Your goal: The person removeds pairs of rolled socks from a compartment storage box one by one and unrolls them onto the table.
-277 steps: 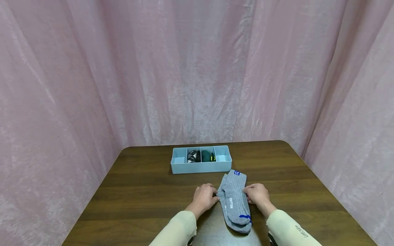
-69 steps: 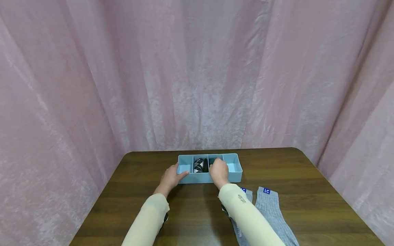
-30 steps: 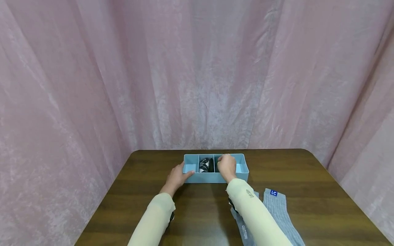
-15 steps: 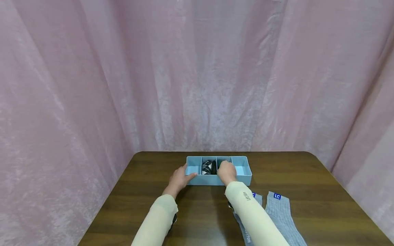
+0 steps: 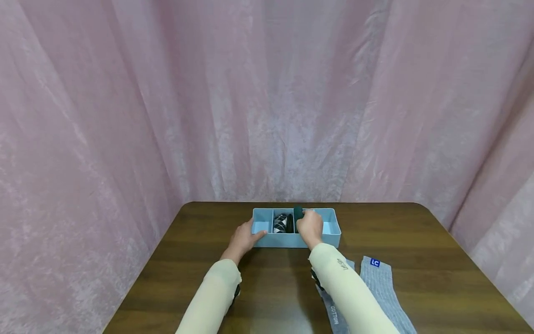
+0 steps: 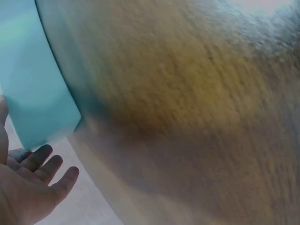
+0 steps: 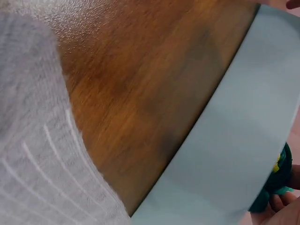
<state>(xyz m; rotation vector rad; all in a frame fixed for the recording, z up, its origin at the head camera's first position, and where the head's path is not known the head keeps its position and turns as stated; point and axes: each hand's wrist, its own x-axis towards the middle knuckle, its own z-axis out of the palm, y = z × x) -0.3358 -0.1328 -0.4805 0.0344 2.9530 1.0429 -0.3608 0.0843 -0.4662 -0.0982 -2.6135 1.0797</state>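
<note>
In the head view my right hand [image 5: 310, 227] grips a rolled dark green sock [image 5: 298, 212] at the third compartment of a light blue divided box [image 5: 279, 240]. The roll sticks up past the back rim. Its yellow detail shows in the right wrist view, where fingertips press against the green sock roll [image 7: 276, 176] beyond the box wall. My left hand [image 5: 243, 239] holds the box's left end, thumb at the front rim and fingers along the side. A black-and-white patterned sock roll [image 5: 280, 223] sits in the second compartment, with a dark part beside it.
Two grey ribbed socks lie on the wooden table [image 5: 267, 287] at the right. One grey sock [image 5: 379, 278] shows beside my right sleeve; the other grey sock [image 5: 335, 315] is partly under that forearm. Pink curtains [image 5: 267, 102] hang behind the table.
The grey socks, earlier stacked between my hands, now lie apart at the right. My hands have gone to the box. In the last half second the green roll has risen into view above the rim.
</note>
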